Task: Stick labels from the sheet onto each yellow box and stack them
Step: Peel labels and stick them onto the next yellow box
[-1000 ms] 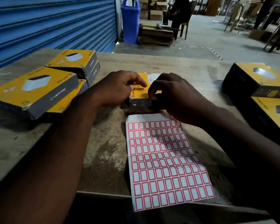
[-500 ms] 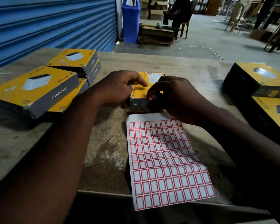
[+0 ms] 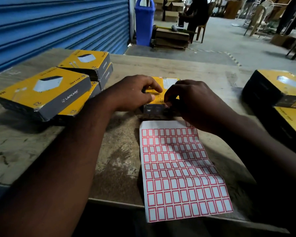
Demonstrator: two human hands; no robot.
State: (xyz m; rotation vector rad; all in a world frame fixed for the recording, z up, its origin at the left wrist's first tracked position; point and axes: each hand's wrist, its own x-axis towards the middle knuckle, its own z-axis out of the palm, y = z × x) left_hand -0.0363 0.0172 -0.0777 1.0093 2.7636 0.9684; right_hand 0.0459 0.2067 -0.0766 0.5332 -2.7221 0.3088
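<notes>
The yellow box (image 3: 167, 82) is gripped by the left hand (image 3: 133, 93), fingers curled over it. Its near edge is pinched by the right hand (image 3: 195, 103), fingertips together.

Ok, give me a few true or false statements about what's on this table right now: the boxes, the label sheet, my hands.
1. The left hand and right hand are both on the middle box. True.
2. The left boxes and right boxes have yellow tops. True.
3. The label sheet lies on the left boxes. False: it lies on the table, nearer the person than the middle box.
4. The bin by the shutter is red. False: it is blue.
</notes>
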